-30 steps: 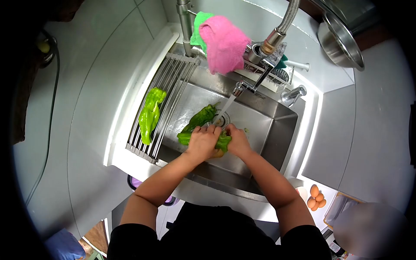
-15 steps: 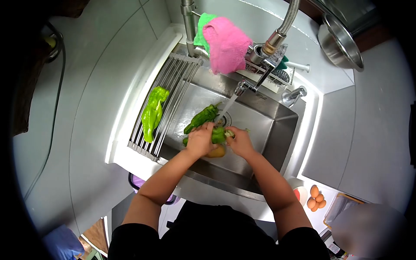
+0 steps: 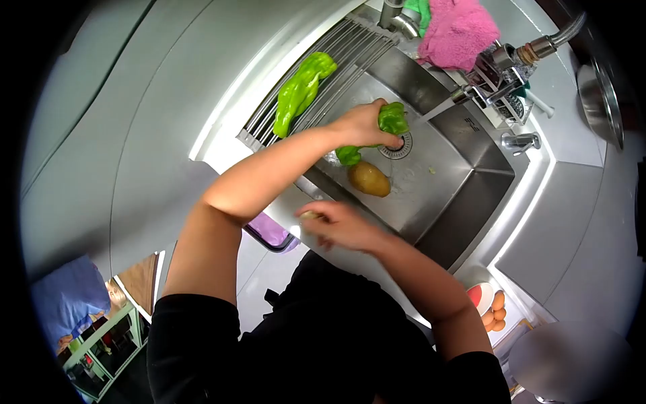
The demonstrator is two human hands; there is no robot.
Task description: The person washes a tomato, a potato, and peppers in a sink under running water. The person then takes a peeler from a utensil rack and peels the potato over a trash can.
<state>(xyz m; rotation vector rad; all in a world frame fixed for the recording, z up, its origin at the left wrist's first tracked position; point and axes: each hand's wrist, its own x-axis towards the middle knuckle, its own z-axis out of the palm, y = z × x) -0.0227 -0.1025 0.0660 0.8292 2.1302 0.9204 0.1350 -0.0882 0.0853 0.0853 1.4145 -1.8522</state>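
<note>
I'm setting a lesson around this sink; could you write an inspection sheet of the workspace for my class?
Surface: metal sink, wet, tap running.
Things handled: green pepper in the left hand; potato on the sink floor; another pepper on the rack.
Clutter: small green scrap in the sink; pink cloth behind it.
Hands: left grips the pepper; right hand blurred, small pale piece at its fingers, grip unclear.
Cables: no plug seen; braided hose by the tap.
Surroundings: eggs and metal bowl at right.
</note>
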